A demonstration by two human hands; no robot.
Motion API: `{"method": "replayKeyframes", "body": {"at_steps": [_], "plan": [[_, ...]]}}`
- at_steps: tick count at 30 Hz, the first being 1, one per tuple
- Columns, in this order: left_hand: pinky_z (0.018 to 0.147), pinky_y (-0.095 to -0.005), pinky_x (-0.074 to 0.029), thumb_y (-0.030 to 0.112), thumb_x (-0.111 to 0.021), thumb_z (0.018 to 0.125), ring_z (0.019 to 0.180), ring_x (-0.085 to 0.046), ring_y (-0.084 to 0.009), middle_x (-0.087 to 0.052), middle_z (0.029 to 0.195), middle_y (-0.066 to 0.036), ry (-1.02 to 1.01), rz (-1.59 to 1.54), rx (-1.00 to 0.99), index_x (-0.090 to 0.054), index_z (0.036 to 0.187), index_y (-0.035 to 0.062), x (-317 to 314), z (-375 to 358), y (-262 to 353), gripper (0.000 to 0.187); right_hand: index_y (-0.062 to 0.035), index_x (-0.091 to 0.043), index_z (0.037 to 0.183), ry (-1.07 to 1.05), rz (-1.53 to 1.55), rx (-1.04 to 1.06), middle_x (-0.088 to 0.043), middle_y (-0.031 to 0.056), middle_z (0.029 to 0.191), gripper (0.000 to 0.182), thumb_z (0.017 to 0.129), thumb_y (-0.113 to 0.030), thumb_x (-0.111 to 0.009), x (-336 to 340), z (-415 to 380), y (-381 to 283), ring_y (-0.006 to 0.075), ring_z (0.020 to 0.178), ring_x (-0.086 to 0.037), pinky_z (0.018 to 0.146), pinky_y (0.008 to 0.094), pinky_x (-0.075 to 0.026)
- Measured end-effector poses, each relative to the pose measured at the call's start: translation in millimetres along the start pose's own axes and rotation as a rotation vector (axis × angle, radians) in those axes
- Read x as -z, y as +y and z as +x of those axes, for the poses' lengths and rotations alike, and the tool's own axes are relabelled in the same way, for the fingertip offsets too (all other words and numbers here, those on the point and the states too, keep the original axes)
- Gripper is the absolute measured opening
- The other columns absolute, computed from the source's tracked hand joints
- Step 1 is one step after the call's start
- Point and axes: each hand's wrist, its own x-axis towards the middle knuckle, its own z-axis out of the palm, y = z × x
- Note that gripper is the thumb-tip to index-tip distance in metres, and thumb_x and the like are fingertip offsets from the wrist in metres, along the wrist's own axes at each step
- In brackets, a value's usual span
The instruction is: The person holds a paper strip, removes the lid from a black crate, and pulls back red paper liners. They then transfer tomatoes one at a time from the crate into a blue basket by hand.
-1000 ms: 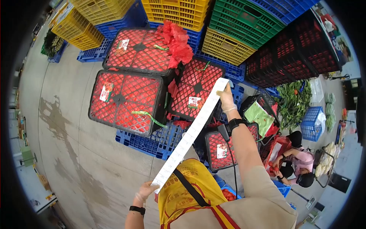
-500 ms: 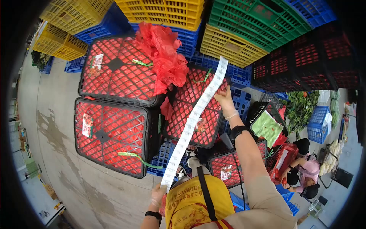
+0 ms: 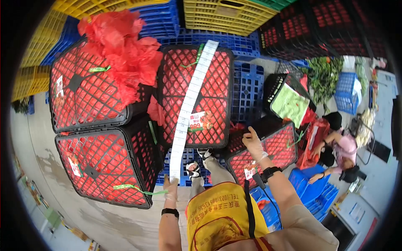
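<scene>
Head view: the left hand (image 3: 171,190) pinched the near end of a long white printed paper strip (image 3: 181,125), which stretched away from that grip over a black plastic lattice-topped crate filled with red film (image 3: 215,88); whether it touched the lid, I couldn't tell. The right hand (image 3: 254,144), fingers loosely parted and seemingly empty, was right of the grip beside another black lattice crate (image 3: 272,148). It had just left the strip, so only the left hand controlled it. A second earlier, the right hand held the far end.
</scene>
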Motion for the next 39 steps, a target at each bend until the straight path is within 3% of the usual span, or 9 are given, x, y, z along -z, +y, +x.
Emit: {"method": "replayKeyframes", "body": {"at_steps": [6, 10, 11, 18, 19, 32, 34, 38, 39], "plan": [[0.108, -0.0307, -0.025, 0.007, -0.066, 0.076, 0.133, -0.033, -0.0264, -0.034, 0.143, -0.021, 0.099, 0.414, -0.091, -0.028, 0.140, -0.0041, 9.7, -33.6, 39.8, 0.075, 0.0003, -0.034, 0.137, 0.214, -0.093, -0.197, -0.061, 0.0025, 0.092, 0.060, 0.082, -0.010, -0.056, 53.8, -83.3, 14.0, 0.0120, 0.081, -0.057, 0.075, 0.0243, -0.046], [0.106, -0.0341, -0.028, 0.007, -0.065, 0.079, 0.130, -0.037, -0.0272, -0.036, 0.141, -0.022, -0.094, 0.317, -0.095, -0.026, 0.142, -0.0023, 5.6, -54.4, 61.9, 0.075, 0.0002, -0.040, 0.134, 0.396, 0.118, -0.206, -0.062, 0.0108, 0.097, 0.056, 0.081, -0.011, -0.053, 87.3, -118.0, 101.3, 0.0187, 0.089, -0.060, 0.082, 0.0279, -0.046], [0.106, -0.0340, -0.029, 0.007, -0.064, 0.080, 0.130, -0.037, -0.0288, -0.037, 0.140, -0.022, -0.122, 0.356, -0.144, -0.025, 0.142, -0.0017, 5.6, -54.2, 58.5, 0.073, 0.0005, -0.054, 0.119, 0.272, -0.449, -0.006, -0.063, 0.0169, 0.097, 0.039, 0.082, -0.011, -0.052, 103.1, -113.7, 183.5, 0.0247, 0.092, -0.061, 0.085, 0.0313, -0.047], [0.105, -0.0341, -0.030, 0.007, -0.062, 0.082, 0.129, -0.038, -0.0276, -0.036, 0.141, -0.022, -0.295, 0.349, -0.223, -0.022, 0.143, -0.0015, -18.9, -89.8, 84.8, 0.073, -0.0081, -0.067, 0.074, 0.552, -0.223, -0.284, -0.067, 0.0130, 0.083, 0.011, 0.074, -0.012, -0.056, 127.1, -202.4, 310.5, 0.0274, 0.082, -0.066, 0.068, 0.0382, -0.052], [0.106, -0.0340, -0.029, 0.006, -0.062, 0.081, 0.130, -0.037, -0.0274, -0.034, 0.142, -0.021, -0.311, 0.425, -0.145, -0.020, 0.143, -0.0012, -25.0, -92.5, 92.9, 0.075, -0.0098, -0.068, 0.072, 0.237, -1.134, 0.043, -0.068, 0.0134, 0.080, 0.011, 0.074, -0.012, -0.057, 146.0, -244.6, 239.3, 0.0269, 0.081, -0.067, 0.064, 0.0399, -0.053], [0.092, -0.0307, -0.041, 0.013, -0.057, 0.085, 0.111, -0.051, -0.0240, -0.045, 0.132, -0.022, -0.344, 0.715, -0.283, -0.023, 0.142, -0.0015, -164.2, -162.2, 107.7, 0.069, -0.0090, -0.064, 0.072, 0.403, -0.645, -0.346, -0.066, 0.0141, 0.070, 0.016, 0.071, -0.025, -0.063, 84.8, -233.5, 410.2, 0.0296, 0.065, -0.065, 0.056, 0.0416, -0.051], [0.083, -0.0277, -0.045, 0.013, -0.057, 0.086, 0.098, -0.054, -0.0191, -0.048, 0.128, -0.018, -0.317, 0.739, -0.341, -0.024, 0.142, -0.0017, -174.3, -153.2, 88.3, 0.067, -0.0082, -0.060, 0.077, 0.341, 0.356, -0.472, -0.061, 0.0100, 0.064, 0.007, 0.079, -0.013, -0.054, 83.9, -246.3, 382.2, 0.0234, 0.058, -0.063, 0.056, 0.0348, -0.051], [0.084, -0.0279, -0.043, 0.014, -0.055, 0.088, 0.098, -0.052, -0.0154, -0.052, 0.121, -0.012, -0.410, 0.726, -0.265, -0.026, 0.140, -0.0029, -196.6, -133.3, 61.8, 0.062, -0.0008, -0.062, 0.094, 0.245, -0.297, -0.328, -0.064, 0.0161, 0.079, 0.021, 0.080, -0.012, -0.051, 40.4, -244.3, 371.2, 0.0290, 0.075, -0.064, 0.068, 0.0398, -0.051], [0.085, -0.0279, -0.042, 0.015, -0.055, 0.088, 0.099, -0.051, -0.0146, -0.052, 0.120, -0.012, -0.409, 0.697, -0.290, -0.027, 0.140, -0.0032, -200.1, -114.6, 49.0, 0.061, -0.0010, -0.061, 0.102, 0.377, 0.233, -0.574, -0.064, 0.0193, 0.088, 0.028, 0.080, -0.014, -0.051, 21.0, -231.9, 373.6, 0.0320, 0.084, -0.063, 0.074, 0.0391, -0.049]]}}
